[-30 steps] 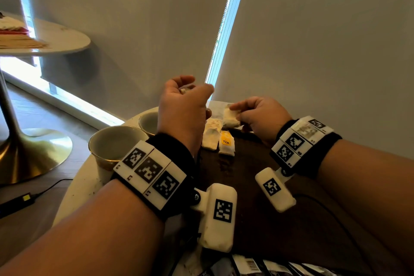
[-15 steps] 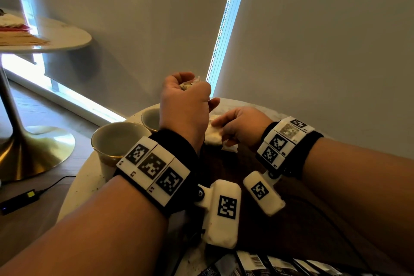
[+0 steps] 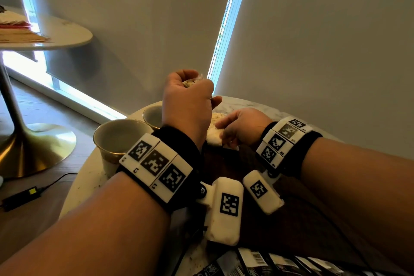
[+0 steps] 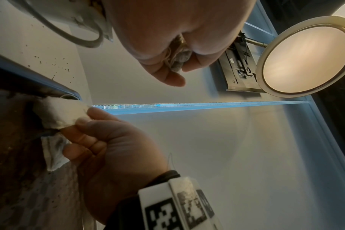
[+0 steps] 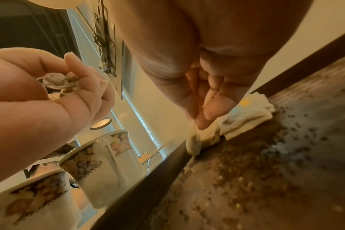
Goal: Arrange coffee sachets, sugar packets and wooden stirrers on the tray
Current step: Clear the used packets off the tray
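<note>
Head view first: the left hand (image 3: 188, 101) is raised above the round marble table (image 3: 94, 177), fingers clenched around a small bunch of crumpled pale sachets (image 3: 190, 82) that pokes out at the top of the fist; the right hand (image 3: 242, 127) is lower, at the far edge of the dark wooden tray (image 3: 224, 163), and a pale sachet (image 3: 214, 134) is pinched between thumb and fingers there; two cups (image 3: 121, 136) are seen just left of the tray, on the table; a row of dark packets with barcodes (image 3: 257, 262) is lined up along the near edge of the frame; a second round table (image 3: 62, 33) with a gold base is well apart at the left, and a black adapter with its cable (image 3: 21, 197) is lying on the floor.

Left wrist view: the left hand (image 4: 177, 35) fills the top, curled round a wad of teabag-like sachets with string (image 4: 178, 60); below it the right hand (image 4: 108, 147) is gripping a white sachet (image 4: 59, 113) at the tray (image 4: 14, 140) rim, and another sachet (image 4: 53, 152) is tucked under the lower fingers, touching the tray; a round lit lamp (image 4: 307, 57) is seen at the right.

Right wrist view: the right hand (image 5: 207, 96) is pointed down with fingertips pressed together on a pale sachet (image 5: 199, 137) at the tray's rim; more pale sachets (image 5: 250, 115), one with a yellow mark, are lying just beside it on the rim; the tray (image 5: 266, 171) floor is littered with dark crumbs; the left hand (image 5: 49, 93) is at the left, clutching its crumpled sachets (image 5: 57, 82); the two flower-patterned cups (image 5: 100, 165) are standing beside the tray.
</note>
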`<state>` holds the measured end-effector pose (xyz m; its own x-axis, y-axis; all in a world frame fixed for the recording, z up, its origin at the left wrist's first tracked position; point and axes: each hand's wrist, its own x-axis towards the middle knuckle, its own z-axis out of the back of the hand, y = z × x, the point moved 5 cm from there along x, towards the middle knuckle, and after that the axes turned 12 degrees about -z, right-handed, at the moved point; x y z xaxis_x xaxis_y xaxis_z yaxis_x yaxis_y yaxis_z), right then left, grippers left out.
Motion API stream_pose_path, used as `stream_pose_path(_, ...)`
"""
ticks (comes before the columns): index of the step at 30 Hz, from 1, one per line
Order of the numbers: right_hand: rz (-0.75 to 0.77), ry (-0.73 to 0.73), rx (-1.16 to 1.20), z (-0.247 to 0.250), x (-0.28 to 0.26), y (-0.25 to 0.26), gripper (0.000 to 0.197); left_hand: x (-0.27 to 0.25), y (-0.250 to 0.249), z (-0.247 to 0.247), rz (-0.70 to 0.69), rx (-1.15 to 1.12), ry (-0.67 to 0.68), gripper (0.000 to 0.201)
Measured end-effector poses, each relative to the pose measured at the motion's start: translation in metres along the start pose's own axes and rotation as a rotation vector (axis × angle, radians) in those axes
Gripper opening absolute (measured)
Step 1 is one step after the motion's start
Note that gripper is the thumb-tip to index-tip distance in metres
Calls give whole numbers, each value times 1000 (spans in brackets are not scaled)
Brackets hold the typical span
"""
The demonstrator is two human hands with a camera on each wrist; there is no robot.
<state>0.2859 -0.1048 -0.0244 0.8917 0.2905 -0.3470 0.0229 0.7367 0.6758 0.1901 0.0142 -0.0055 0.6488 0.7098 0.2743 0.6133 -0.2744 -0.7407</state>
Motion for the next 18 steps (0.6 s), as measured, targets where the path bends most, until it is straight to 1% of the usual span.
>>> stream_pose_path(2,21,-37,-11,1,2,1,26,0,0,0,1,4,0,30)
stream_pose_path(5,-20,-11,62,2,0,1,18,0,0,0,3,11,0,30)
stream_pose_path(7,-24,9,57,0,-2,1,17,0,1,0,6,11,-2,30)
stream_pose_path(10,-7,-10,16,-3,-3,1,24,1,-1,0,2,17,-9,30)
stream_pose_path(12,-1,-9,47,-4,-3,2,28,1,0,0,8,14,-5,31)
stream_pose_path(16,-17,-10,105,-4,0,3,26,1,1,0,13,13,-12,30)
stream_pose_path(18,-41,-30,27,-3,2,2,27,1,1,0,19,0,-10,29)
